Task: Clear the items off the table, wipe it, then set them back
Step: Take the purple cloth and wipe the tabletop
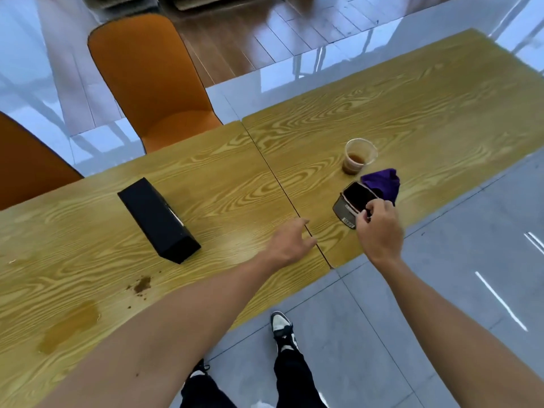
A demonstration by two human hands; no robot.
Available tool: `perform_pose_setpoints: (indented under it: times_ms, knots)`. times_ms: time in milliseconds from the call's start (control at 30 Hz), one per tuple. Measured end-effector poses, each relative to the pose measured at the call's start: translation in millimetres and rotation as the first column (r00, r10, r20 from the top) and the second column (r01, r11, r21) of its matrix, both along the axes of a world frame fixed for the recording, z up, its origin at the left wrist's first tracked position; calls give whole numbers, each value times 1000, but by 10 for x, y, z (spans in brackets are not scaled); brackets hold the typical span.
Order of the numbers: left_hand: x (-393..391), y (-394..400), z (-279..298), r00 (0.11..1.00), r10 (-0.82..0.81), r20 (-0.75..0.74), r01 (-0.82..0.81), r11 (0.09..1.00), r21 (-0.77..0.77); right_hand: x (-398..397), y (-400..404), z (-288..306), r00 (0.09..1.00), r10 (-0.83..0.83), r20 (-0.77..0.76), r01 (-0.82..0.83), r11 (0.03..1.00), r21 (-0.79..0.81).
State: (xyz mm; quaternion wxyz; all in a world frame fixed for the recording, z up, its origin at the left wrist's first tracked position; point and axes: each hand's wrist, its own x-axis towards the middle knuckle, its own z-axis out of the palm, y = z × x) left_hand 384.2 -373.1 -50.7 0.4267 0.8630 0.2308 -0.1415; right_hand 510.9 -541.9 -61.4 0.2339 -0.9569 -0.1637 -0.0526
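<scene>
A long black box (159, 220) lies on the wooden table (235, 178) left of centre. On the right part stand a clear plastic cup (357, 156) with brown liquid, a purple cloth (382, 182) and a dark phone (357, 195) resting on a grey flat item (343, 212). My right hand (379, 228) pinches the near edge of the phone. My left hand (290, 242) hovers over the table seam with fingers apart, holding nothing. A brown spill (69, 326) and dark crumbs (141, 285) mark the near left of the table.
Two orange chairs stand behind the table, one (147, 78) at centre left and another (26, 166) at the far left edge. Glossy grey floor tiles (459, 260) lie to the right, and my shoes (282, 328) stand by the table's near edge.
</scene>
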Motion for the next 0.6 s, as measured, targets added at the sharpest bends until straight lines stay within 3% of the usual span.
perform_pose_setpoints:
  times_ms: [100, 167, 267, 367, 433, 600]
  knots:
    - [90, -84, -17, 1000, -13, -11, 13, 1000, 8, 144, -205, -53, 971, -222, -84, 227, 972, 55]
    - [140, -147, -32, 999, -33, -13, 33, 999, 13, 310, -349, -137, 933, -286, -220, 287, 958, -28]
    - [205, -235, -51, 998, -53, -15, 53, 999, -11, 574, -473, -313, 875, -185, -448, 148, 982, -116]
    - [240, -301, -72, 999, -51, -17, 50, 998, -25, 745, -493, -513, 811, -78, -579, -15, 988, -154]
    - [235, -314, -82, 999, -44, -19, 43, 998, -40, 773, -520, -651, 801, -53, -597, -91, 974, -209]
    - [153, -278, -110, 999, -19, -36, 18, 999, -38, 662, -699, -821, 883, -57, -466, -125, 929, -349]
